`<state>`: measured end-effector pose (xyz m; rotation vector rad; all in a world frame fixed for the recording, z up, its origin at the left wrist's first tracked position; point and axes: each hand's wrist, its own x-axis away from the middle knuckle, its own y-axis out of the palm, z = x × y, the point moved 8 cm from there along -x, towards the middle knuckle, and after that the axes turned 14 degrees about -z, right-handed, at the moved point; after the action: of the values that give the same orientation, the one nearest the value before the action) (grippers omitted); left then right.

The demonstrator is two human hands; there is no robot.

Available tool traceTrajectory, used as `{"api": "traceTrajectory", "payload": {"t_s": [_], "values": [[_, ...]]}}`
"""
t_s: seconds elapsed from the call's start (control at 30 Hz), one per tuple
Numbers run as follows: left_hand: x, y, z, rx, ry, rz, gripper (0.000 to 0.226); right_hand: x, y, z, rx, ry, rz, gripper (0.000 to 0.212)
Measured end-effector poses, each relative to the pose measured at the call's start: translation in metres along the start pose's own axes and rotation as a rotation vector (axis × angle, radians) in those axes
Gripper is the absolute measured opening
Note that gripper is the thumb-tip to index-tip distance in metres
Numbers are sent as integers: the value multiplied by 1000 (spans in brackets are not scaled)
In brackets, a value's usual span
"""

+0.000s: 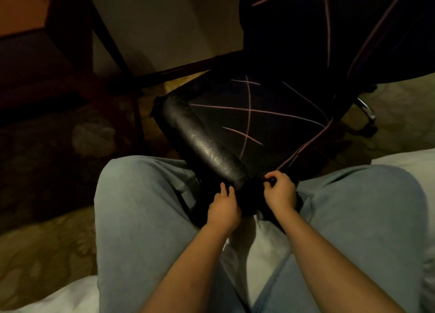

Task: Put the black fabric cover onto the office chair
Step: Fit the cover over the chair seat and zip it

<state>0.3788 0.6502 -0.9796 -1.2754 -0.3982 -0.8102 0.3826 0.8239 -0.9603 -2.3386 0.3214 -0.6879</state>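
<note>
The office chair (202,138) stands in front of my knees, its worn black leather front edge bare. The black fabric cover (266,115) with thin pink lines lies over the seat and the backrest at the upper right. My right hand (280,190) pinches the cover's hem at the seat's near corner, fingers curled round the fabric. My left hand (223,206) rests with its fingers tucked into the dark fabric just below the leather edge; whether it grips the fabric cannot be told in the dim light.
My legs in light blue jeans (141,218) sit either side of the chair's corner, on a white bed (270,254). A dark wooden table (70,42) stands at the left. A chrome chair leg with a castor (367,115) shows at the right on patterned carpet.
</note>
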Motion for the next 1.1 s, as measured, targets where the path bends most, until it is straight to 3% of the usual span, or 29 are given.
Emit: {"api": "traceTrajectory", "payload": {"t_s": [0.43, 0.57, 0.67, 0.83, 0.93, 1.1], "values": [[2, 0, -6, 72, -38, 4, 68, 12, 37, -28, 175, -200, -251, 15], [4, -4, -11, 157, -38, 32, 69, 9, 36, -27, 97, -211, -215, 15], [5, -5, -10, 144, -23, 33, 72, 1, 20, -24, 65, -181, -94, 13], [4, -5, -8, 104, -19, 13, 74, -16, -20, 16, -91, 67, 145, 14], [5, -5, -7, 106, -19, 8, 75, -15, -13, 20, -100, 92, 111, 15], [3, -5, -7, 94, -37, 27, 73, 0, 14, -11, 17, -129, -50, 17]]}}
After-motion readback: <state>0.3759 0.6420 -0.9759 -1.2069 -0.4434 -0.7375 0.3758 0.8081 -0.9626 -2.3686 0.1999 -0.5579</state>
